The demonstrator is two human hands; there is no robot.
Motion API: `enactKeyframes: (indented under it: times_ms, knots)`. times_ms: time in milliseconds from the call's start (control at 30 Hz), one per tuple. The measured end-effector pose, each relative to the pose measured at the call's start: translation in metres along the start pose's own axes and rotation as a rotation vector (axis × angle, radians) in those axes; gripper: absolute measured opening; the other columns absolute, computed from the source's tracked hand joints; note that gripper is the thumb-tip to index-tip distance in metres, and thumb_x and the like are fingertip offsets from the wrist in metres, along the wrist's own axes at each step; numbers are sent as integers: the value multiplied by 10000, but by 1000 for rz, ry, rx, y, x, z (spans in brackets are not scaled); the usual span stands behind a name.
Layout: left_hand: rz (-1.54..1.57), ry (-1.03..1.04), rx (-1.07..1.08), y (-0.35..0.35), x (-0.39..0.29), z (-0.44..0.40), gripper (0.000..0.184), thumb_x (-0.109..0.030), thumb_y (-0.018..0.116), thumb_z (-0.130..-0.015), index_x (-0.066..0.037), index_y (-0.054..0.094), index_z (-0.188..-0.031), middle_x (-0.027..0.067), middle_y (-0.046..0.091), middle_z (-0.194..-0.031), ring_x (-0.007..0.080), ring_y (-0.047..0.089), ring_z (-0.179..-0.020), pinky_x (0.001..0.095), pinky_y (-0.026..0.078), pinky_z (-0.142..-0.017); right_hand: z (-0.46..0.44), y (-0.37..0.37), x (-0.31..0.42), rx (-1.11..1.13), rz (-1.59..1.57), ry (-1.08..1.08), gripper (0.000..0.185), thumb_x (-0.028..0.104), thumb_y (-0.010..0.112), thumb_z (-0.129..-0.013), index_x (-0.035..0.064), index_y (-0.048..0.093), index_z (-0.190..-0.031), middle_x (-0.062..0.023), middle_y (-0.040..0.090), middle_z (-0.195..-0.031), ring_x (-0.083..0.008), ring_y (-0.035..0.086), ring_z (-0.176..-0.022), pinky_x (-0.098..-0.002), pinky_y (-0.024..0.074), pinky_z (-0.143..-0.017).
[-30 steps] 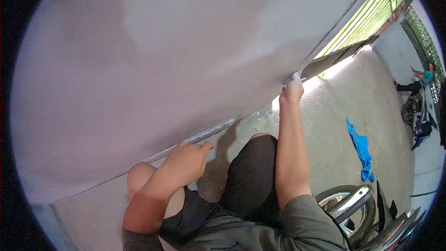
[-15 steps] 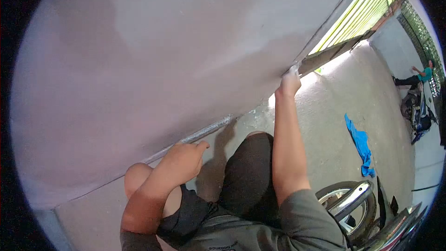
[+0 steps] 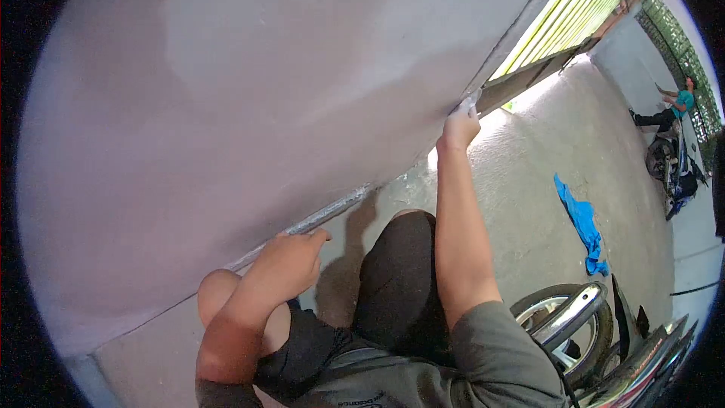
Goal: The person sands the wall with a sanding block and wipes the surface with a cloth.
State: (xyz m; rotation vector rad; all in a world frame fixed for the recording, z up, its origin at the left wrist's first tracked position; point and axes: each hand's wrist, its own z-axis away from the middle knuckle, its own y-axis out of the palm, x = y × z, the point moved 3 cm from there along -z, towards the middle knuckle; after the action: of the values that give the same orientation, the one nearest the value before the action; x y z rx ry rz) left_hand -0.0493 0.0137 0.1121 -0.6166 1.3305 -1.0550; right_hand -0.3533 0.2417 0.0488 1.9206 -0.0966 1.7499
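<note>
My right hand (image 3: 458, 128) is stretched out to the far end of the wall, its fingers closed around a pale, crumpled-looking piece (image 3: 473, 98). That piece touches the wall edge beside the gate; its kind is too small to make out. Back near my bent knee, my left hand (image 3: 288, 263) hangs loosely close to the foot of the wall, with one finger extended and the others curled and partly hidden. Nothing shows in it. The painted wall (image 3: 249, 91) fills the upper left, and a light grey strip (image 3: 332, 209) runs along its base.
A blue cloth (image 3: 581, 219) lies on the concrete floor (image 3: 513, 196) to my right. Close by my right side stands a motorcycle wheel (image 3: 566, 325). Beyond are a slatted gate (image 3: 574, 15), another motorcycle (image 3: 676, 170) and a person in a teal shirt (image 3: 682, 100).
My right hand shifts slightly up and left in view along with the pale piece. The whole scene shifts slightly too, and the far person's arms are lower. My left hand keeps its pose.
</note>
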Motion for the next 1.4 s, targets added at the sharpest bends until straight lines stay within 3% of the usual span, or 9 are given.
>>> enactKeyframes:
  times_ms: [67, 167, 200, 267, 833, 933, 1133, 1233, 1400]
  knots:
    - [-14, -6, 12, 4, 6, -3, 373, -70, 510, -832, -40, 574, -1198, 258, 658, -902, 449, 627, -867, 543, 483, -833, -23, -8, -10, 18, 55, 108, 412, 170, 401, -1045, -17, 447, -1409, -119, 547, -1344, -221, 549, -1172, -348, 451, -977]
    - [-32, -68, 30, -4, 1, 0, 376, -67, 514, -829, -45, 574, -1200, 252, 660, -934, 447, 619, -890, 537, 473, -852, 9, 2, -1, 64, -142, 78, 423, 177, 391, -1047, -25, 428, -1416, -124, 533, -1357, -228, 553, -1168, -359, 452, -985]
    - [-33, -79, 26, -6, 2, 0, 376, -67, 514, -829, -45, 574, -1200, 252, 660, -934, 447, 619, -890, 537, 473, -852, 7, 9, -2, 73, -145, 85, 423, 177, 391, -1047, -25, 428, -1416, -124, 533, -1357, -228, 553, -1168, -359, 452, -985]
    - [14, -69, 80, -4, 1, 0, 368, -65, 509, -831, -43, 577, -1192, 247, 659, -948, 442, 611, -906, 532, 461, -864, -4, 8, 2, -100, -31, -6, 367, 205, 433, -1037, -62, 596, -1228, -121, 648, -1129, -183, 577, -970, -310, 461, -851]
    - [-25, -25, 64, -1, 4, -3, 373, -72, 496, -836, -48, 564, -1203, 235, 665, -892, 420, 625, -883, 516, 455, -860, -2, 2, -5, -74, 32, 88, 420, 225, 438, -1032, -61, 522, -1329, -121, 589, -1279, -209, 550, -1116, -319, 432, -962]
    - [-35, -41, 57, -5, 3, -2, 368, -70, 496, -837, -43, 565, -1197, 237, 664, -892, 419, 625, -880, 512, 451, -874, 11, 15, -1, -44, -67, -64, 414, 220, 427, -1037, -62, 525, -1323, -124, 586, -1280, -216, 558, -1115, -319, 438, -964]
    - [-41, -32, 52, -2, 4, -1, 355, -66, 499, -832, -44, 572, -1179, 232, 667, -869, 410, 633, -852, 513, 471, -846, 16, 11, -4, -5, -85, 45, 407, 210, 414, -1037, -68, 534, -1309, -138, 621, -1220, -223, 584, -1067, -321, 457, -931]
    - [-19, -13, 43, 1, 5, -1, 357, -68, 501, -830, -46, 572, -1179, 226, 667, -854, 401, 641, -841, 514, 475, -840, -15, 2, -14, -102, 137, -3, 400, 214, 484, -1008, -64, 531, -1292, -117, 592, -1227, -234, 582, -1080, -359, 478, -927]
    - [-8, -66, 59, -3, 10, 2, 371, -65, 503, -832, -48, 565, -1197, 220, 665, -851, 401, 645, -844, 514, 477, -843, 7, 10, -11, 26, -78, 19, 416, 231, 422, -1036, -74, 530, -1298, -155, 594, -1248, -251, 590, -1059, -363, 467, -928]
